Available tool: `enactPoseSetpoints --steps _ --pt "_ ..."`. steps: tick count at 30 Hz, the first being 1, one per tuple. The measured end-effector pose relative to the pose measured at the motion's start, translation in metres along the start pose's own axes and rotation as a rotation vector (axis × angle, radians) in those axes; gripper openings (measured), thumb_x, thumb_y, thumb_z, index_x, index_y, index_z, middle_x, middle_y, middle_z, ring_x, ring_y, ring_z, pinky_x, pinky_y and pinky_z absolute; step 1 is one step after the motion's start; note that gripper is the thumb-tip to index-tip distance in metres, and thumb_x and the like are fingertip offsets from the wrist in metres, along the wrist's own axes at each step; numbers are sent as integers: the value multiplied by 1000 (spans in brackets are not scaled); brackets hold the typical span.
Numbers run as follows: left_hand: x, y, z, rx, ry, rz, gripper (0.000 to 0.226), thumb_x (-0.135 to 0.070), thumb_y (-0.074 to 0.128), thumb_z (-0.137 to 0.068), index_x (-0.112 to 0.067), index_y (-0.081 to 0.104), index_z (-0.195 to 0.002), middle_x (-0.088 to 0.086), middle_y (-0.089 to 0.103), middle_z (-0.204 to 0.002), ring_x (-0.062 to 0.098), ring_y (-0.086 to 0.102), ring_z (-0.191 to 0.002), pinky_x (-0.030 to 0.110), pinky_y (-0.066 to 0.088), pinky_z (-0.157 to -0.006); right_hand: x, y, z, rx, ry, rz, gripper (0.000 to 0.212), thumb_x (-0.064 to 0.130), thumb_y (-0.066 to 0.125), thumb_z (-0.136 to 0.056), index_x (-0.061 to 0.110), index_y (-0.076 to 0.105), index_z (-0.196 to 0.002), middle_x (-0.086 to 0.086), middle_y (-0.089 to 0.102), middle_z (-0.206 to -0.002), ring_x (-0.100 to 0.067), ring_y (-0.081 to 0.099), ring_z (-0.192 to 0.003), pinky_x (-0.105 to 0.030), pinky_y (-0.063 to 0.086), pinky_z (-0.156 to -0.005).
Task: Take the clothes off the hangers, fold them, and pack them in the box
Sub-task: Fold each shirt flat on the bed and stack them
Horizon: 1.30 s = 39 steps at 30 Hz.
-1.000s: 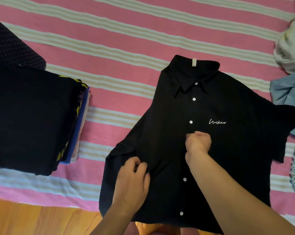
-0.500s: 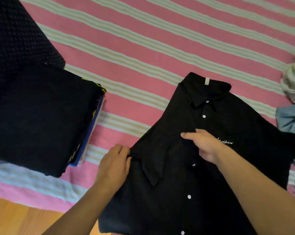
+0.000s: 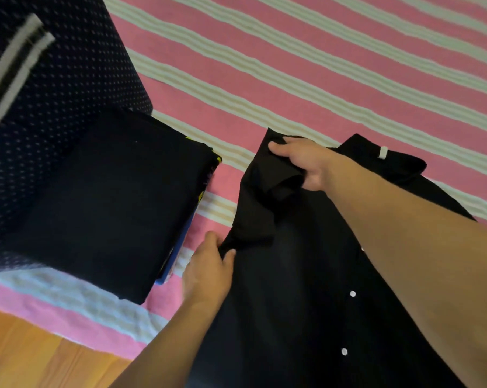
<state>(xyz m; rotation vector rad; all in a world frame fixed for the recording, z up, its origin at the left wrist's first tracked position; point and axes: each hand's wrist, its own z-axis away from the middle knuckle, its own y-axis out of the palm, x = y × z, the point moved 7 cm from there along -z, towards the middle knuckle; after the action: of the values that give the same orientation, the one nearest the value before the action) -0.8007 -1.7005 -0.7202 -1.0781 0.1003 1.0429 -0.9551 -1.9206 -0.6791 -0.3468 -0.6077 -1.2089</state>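
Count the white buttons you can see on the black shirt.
3. One button sits low on the shirt front, another just below it, and a third peeks out at the forearm's edge. More are probably hidden under the right arm.

shirt (image 3: 306, 289) on bedspread (image 3: 320, 65), folded stack (image 3: 105, 197) left
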Motion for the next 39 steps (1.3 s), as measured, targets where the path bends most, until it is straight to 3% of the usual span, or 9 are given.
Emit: enactPoseSetpoints --steps 4,9,15,19,22,28,30,33,39 --pt "-7 -5 -2 -114 94 -447 17 -33 53 -101 -17 48 -107 3 60 -97 29 65 -85 36 47 -65 -33 -42 6 -138 99 124 16 21 61 -100 15 65 -114 -5 70 -118 -19 68 -101 -38 60 -82" --pt "-34 3 0 -197 477 -516 43 -30 84 -75 -17 53 -103 6 54 -102 24 57 -84 37 54 -67 -68 -59 18 -159 202 35 61 14 76 -88 17 48 -142 -8 66 -130 -29 67 -112 -44 58 -91" --pt "-61 21 7 -179 1055 -709 45 -13 82 -68 -17 64 -110 11 61 -117 33 58 -106 44 44 -90 -75 -66 31 -220 28 -351 24 6 56 -98 7 64 -121 -9 74 -114 -26 74 -100 -45 60 -89" --pt "-67 13 24 -105 1158 -541 22 -17 73 -80 -14 68 -101 6 65 -113 27 60 -103 39 45 -92 -85 -80 31 -273 -28 -276 26 6 56 -96 15 65 -119 -6 74 -115 -25 72 -104 -45 59 -90" --pt "-56 20 31 3 1108 -589 23 -27 66 -87 -19 69 -108 4 63 -130 26 55 -122 40 39 -107 -101 -100 27 -438 50 19 35 15 68 -91 24 61 -123 -5 65 -127 -23 64 -112 -40 56 -92" --pt "-39 18 16 40 801 -373 40 -36 54 -100 -23 56 -138 1 45 -148 20 44 -133 37 42 -111 -21 -69 11 -517 -372 797 50 40 63 -96 20 53 -140 1 59 -131 -21 58 -117 -33 48 -96" --pt "-30 12 6 47 587 -138 38 -30 56 -100 -25 51 -137 -9 44 -137 9 46 -124 27 45 -106 -5 -52 -4 -407 -372 804 56 41 62 -96 20 45 -146 3 56 -133 -16 56 -109 -24 44 -86" --pt "-19 13 -6 84 417 31 36 -21 63 -96 -28 49 -128 -16 47 -121 3 49 -113 23 47 -98 16 -32 -24 -276 -342 814 69 32 68 -94 20 34 -153 -1 43 -152 -21 48 -130 -27 38 -98" --pt "-9 9 -16 65 340 -13 19 -26 61 -98 -27 47 -85 -13 52 -81 6 54 -75 24 45 -63 37 -22 -55 -322 -355 583 32 9 66 -96 19 65 -127 -1 66 -122 -17 63 -110 -22 47 -85"
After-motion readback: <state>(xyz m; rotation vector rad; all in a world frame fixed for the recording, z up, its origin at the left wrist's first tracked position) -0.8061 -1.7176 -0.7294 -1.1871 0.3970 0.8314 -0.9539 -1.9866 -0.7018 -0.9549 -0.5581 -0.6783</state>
